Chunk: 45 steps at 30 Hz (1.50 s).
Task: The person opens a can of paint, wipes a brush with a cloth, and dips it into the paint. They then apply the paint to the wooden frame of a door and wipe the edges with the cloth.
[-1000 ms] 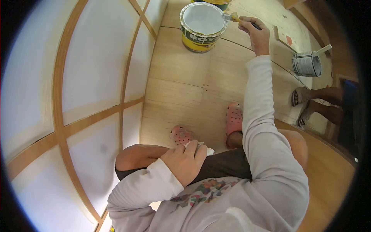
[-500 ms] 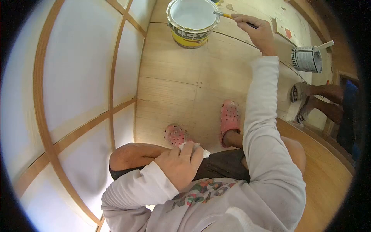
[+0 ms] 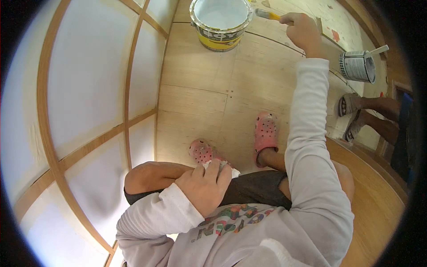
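Note:
Closed around the handle of a paintbrush [image 3: 267,14], my right hand [image 3: 304,32] is stretched out at the upper right. The brush head points left and sits just beside the rim of a paint bucket [image 3: 221,39], apart from it. White paint shows inside this yellow and black bucket. Near my knees, my left hand [image 3: 205,184] is closed over a crumpled white cloth or tissue [image 3: 235,172]; most of it is hidden under the fingers.
A white panelled partition with wooden strips [image 3: 84,153] runs along my left. My pink clogs [image 3: 267,131] stand on the plywood floor. At the right is a smaller paint can [image 3: 357,66] with a stick in it, near another person's sandalled feet [image 3: 349,107].
My right hand has drawn the paintbrush rightward, off the bucket's rim. The left hand stays over the white cloth or tissue.

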Each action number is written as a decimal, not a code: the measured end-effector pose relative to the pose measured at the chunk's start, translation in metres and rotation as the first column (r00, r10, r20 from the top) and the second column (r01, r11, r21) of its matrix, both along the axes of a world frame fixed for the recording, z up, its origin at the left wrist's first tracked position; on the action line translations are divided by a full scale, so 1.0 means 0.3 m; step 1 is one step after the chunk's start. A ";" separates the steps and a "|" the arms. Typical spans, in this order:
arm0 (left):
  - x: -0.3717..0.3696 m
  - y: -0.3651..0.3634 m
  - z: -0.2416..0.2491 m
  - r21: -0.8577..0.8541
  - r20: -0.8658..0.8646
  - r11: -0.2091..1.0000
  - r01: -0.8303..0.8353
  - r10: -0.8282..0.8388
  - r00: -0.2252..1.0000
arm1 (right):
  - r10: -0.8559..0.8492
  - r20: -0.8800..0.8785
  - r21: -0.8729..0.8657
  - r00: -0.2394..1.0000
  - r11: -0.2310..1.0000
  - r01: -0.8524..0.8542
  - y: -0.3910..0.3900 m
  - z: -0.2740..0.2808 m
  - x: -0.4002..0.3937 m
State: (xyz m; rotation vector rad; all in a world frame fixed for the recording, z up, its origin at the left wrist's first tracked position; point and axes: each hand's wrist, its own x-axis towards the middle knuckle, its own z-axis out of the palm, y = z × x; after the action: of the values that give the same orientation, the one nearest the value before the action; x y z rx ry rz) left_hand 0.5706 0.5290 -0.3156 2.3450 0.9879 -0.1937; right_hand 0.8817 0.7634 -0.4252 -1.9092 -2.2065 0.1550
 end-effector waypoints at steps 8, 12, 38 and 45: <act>0.008 -0.005 0.012 0.016 -0.025 1.000 -0.022 0.022 0.999 | -0.222 -0.735 -0.126 0.641 0.973 0.192 -0.081 0.034 -0.154; 0.007 -0.017 0.002 0.021 -0.060 1.000 -0.015 0.016 0.998 | -0.133 -0.929 -0.192 0.345 0.971 -0.142 -0.098 -0.118 -0.383; -0.141 -0.089 -0.001 0.006 -0.073 0.935 -0.355 0.354 0.932 | -0.701 -0.706 -0.685 0.101 0.639 -0.351 0.080 -0.680 -0.956; -0.149 -0.062 0.001 -0.014 -0.085 0.940 -0.341 0.339 0.937 | -0.692 -0.718 -0.664 0.072 0.651 -0.368 0.114 -0.671 -0.965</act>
State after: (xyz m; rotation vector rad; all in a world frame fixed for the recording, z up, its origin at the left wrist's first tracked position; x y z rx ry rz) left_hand 0.5259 0.5105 -0.3152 2.1125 1.4020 -0.1660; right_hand 0.5921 0.7977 -0.6265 -1.3335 -0.7425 1.9716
